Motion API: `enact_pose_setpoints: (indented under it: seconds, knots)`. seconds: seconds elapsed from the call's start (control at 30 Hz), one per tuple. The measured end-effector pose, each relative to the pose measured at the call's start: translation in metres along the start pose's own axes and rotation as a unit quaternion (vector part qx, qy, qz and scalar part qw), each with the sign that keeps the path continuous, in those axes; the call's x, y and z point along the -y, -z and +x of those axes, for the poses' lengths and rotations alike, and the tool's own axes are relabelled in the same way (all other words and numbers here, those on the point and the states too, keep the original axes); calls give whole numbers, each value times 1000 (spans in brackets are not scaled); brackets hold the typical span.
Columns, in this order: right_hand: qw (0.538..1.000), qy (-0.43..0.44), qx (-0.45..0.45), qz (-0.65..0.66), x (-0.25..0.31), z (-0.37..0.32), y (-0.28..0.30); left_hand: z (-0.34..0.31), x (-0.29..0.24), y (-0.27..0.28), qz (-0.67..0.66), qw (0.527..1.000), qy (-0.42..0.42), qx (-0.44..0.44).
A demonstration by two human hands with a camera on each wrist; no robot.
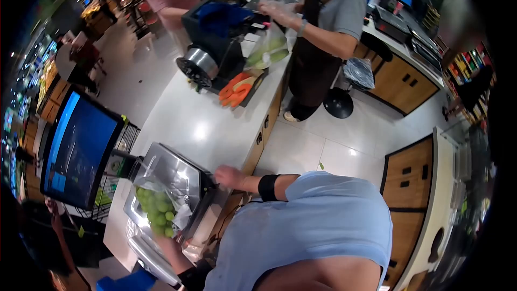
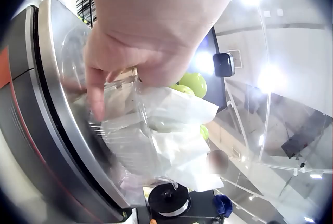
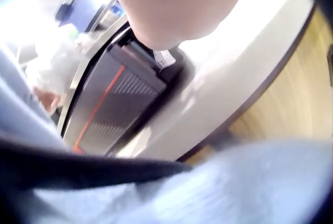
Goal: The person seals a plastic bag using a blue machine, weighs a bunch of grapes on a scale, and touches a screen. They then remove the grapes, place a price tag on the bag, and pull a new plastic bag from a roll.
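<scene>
Left hand (image 1: 167,249) at clear container (image 2: 125,148) of grapes (image 1: 155,206) on scale (image 1: 187,174), right hand (image 1: 230,177) beside scale, grips unclear; likely weighing, next calls for steady lifting.

The bagged fruit (image 1: 155,209) lies on the scale (image 1: 188,170), right of the monitor (image 1: 81,148), while gloves (image 1: 233,92) lie farther back along the bench (image 1: 180,121).

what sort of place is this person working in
Probably a supermarket's weighing or checkout counter: round green fruit lies on what looks like a metal-topped scale, a monitor stands beside it, and colourful stocked shelves show behind.
</scene>
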State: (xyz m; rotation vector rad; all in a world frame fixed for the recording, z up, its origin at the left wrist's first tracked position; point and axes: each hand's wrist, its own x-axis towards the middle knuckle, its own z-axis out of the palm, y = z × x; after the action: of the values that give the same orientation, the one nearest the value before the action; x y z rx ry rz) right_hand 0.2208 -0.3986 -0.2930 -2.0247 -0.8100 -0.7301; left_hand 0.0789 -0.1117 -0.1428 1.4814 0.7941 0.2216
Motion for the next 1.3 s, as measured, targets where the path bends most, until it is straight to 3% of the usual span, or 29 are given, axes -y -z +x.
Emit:
enact_pose_setpoints:
  seconds: [0.07,0.13,0.2,0.27,0.33,0.4,0.5,0.63,0.7,0.73,0.9,0.97,1.1,1.23,1.3]
  knots:
    - [990,-139,0,19,-19,-7,14,-5,-6,-4,-4,1000,5,10]
    - [951,-290,-26,101,-24,-2,35,-4,-4,-3,-8,1000,7,18]
    - [893,-402,-138,148,-17,25,47,-14,-20,-15,-31,999,11,31]
    - [863,-418,-147,244,-5,62,49,6,2,-2,-36,993,-92,71]
    - [743,-472,-149,449,25,117,41,11,4,3,-3,983,-154,98]
    - [726,-414,-117,536,48,147,9,15,11,1,3,982,-174,73]
    - [726,-408,-14,553,75,169,-33,17,8,-8,7,984,-174,42]
    - [715,-414,-5,563,96,172,-60,14,0,-18,-12,981,-185,49]
    - [690,-423,-22,587,92,168,-59,20,2,-19,-4,980,-194,51]
    - [656,-435,-23,617,92,169,-52,20,1,-22,8,978,-203,50]
    - [718,-413,-60,557,80,167,-26,20,-6,-47,-20,979,-184,87]
    - [849,-341,-21,402,68,165,-14,22,-6,-58,-14,978,-185,100]
    - [867,-373,-30,330,50,164,24,21,-5,-94,-21,971,-198,131]
    - [906,-340,-71,241,21,162,56,11,-13,-138,-17,970,-194,147]
    - [903,-353,-69,234,10,161,77,4,-17,-158,-8,960,-215,179]
